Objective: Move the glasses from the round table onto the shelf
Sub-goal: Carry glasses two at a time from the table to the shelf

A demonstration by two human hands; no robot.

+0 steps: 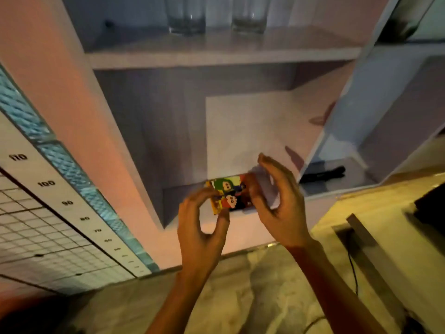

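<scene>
Both hands up front: left hand [202, 220] and right hand [277, 201] pinch a colourful cartoon card [228, 195] by its ends at the lower shelf [183, 206]. Beyond, two glasses [186, 15] stand on the upper shelf [216, 56]. Placing looks done; next, check the round table, out of view.

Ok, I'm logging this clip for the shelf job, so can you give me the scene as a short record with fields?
glasses: two clear glasses upright, apart, on the upper shelf
left hand: left hand, fingertips pinch the left end of a colourful cartoon-printed box
right hand: right hand, grip on the box's right end
box position: held at the front of the lower compartment
round table: not in view
other: dark item in the compartment to the right
</scene>
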